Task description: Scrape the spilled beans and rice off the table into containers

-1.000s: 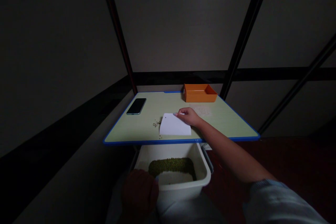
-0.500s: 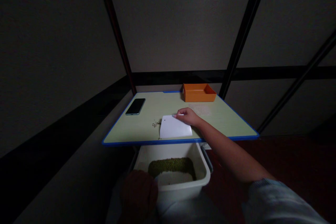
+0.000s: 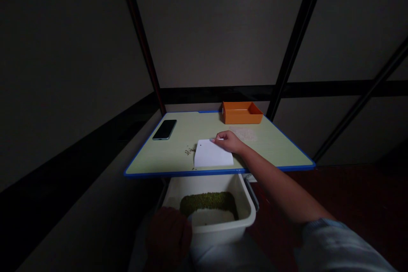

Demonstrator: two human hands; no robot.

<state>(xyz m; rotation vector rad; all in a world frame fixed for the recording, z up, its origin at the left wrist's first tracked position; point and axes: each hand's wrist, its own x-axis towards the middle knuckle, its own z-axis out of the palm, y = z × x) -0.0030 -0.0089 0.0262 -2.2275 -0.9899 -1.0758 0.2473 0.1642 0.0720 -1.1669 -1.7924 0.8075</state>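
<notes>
My right hand (image 3: pixel 230 141) pinches the far edge of a white sheet of paper (image 3: pixel 213 154) that rests on the tabletop near its front edge. Just left of the paper lie small dark grains (image 3: pixel 188 151), and one grain sits on the paper near its upper left corner. My left hand (image 3: pixel 169 231) is closed over the near left rim of a white plastic bin (image 3: pixel 216 226) below the table edge; it is in shadow. Inside the bin is a layer of small green beans or grains (image 3: pixel 208 201), heaped toward the far side.
A pale table (image 3: pixel 178 159) with a blue edge holds a phone (image 3: pixel 165 129) at the left and an orange box (image 3: pixel 242 113) at the back right. A clear plastic piece (image 3: pixel 244 133) lies in front of the box. Grey wall panels (image 3: pixel 219 29) rise behind the table.
</notes>
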